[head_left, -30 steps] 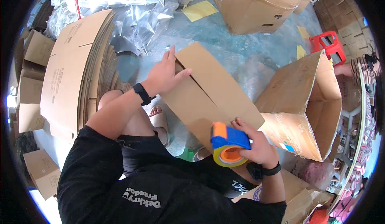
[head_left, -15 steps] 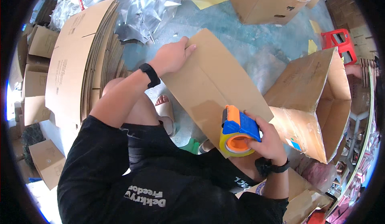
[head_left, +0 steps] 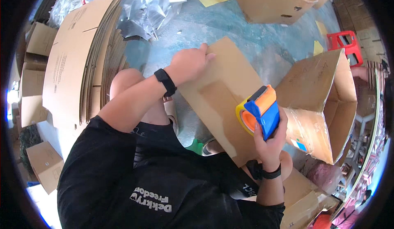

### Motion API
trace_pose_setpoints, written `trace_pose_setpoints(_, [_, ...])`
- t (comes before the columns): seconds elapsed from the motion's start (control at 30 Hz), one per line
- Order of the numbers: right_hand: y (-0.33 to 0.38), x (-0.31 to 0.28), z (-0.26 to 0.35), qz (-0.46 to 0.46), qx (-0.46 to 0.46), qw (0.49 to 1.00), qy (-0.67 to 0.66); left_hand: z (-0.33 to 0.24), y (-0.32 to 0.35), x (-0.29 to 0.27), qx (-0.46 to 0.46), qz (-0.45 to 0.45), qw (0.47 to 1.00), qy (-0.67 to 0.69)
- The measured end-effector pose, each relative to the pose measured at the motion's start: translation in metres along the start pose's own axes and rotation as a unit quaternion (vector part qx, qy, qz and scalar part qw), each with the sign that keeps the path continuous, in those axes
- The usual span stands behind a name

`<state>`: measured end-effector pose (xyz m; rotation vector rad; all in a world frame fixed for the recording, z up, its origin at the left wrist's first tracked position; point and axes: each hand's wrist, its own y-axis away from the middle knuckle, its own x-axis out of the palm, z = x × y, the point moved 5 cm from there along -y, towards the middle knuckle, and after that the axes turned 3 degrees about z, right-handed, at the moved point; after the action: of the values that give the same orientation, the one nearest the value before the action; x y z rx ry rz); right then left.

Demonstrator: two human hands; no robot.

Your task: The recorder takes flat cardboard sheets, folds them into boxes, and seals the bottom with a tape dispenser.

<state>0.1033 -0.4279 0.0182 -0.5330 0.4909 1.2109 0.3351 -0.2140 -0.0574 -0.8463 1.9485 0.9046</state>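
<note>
A closed brown cardboard box [head_left: 215, 91] lies slanted in front of my lap, its long face up and a seam running along it. My left hand [head_left: 191, 64] is closed on its far left edge, thumb and finger hooked over the rim; the other fingers are hidden. My right hand [head_left: 271, 140] grips a blue and orange tape dispenser [head_left: 266, 110] fitted with a roll of yellow tape [head_left: 240, 115]. The dispenser is tilted above the right part of the box and casts a shadow there. Whether its tape touches the cardboard I cannot tell.
A tall stack of flat cardboard sheets [head_left: 69, 60] stands at the left. An open box [head_left: 308, 85] sits on the right, near a red stool [head_left: 347, 46]. Silvery plastic film [head_left: 152, 11] and a large carton [head_left: 279, 3] are on the far floor. Another person's arm [head_left: 359, 72] shows at the right.
The tape dispenser has risen off the near right of the box, moved slightly farther away, and been turned over. My left hand and the box's far end have shifted right and a little nearer.
</note>
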Motion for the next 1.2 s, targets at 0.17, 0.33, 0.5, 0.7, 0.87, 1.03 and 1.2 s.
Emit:
trace_pose_setpoints(0.17, [0.011, 0.001, 0.005, 0.009, -0.018, 0.995, 0.099, 0.001, 0.000, -0.003, 0.034, 0.032, 0.998, 0.028])
trace_pose_setpoints(0.33, [0.006, 0.009, 0.010, -0.032, -0.042, 0.992, 0.113, -0.016, 0.028, 0.008, -0.004, 0.009, 0.999, -0.034])
trace_pose_setpoints(0.5, [-0.002, 0.018, 0.010, -0.040, -0.045, 0.992, 0.113, -0.032, 0.048, 0.018, 0.101, -0.139, 0.971, -0.165])
trace_pose_setpoints(0.7, [-0.001, 0.025, 0.007, -0.038, -0.081, 0.988, 0.128, -0.024, 0.033, 0.011, 0.152, -0.114, 0.972, -0.138])
trace_pose_setpoints(0.87, [-0.001, 0.026, -0.003, -0.015, -0.011, 0.997, 0.072, -0.020, 0.029, -0.004, 0.190, -0.071, 0.979, -0.017])
trace_pose_setpoints(1.03, [-0.002, 0.025, 0.007, -0.011, -0.052, 0.996, 0.078, -0.059, 0.044, -0.017, 0.180, 0.119, 0.905, 0.367])
trace_pose_setpoints(1.2, [-0.006, 0.023, 0.013, 0.016, -0.044, 0.996, 0.079, -0.073, 0.057, -0.019, 0.164, 0.195, 0.838, 0.482])
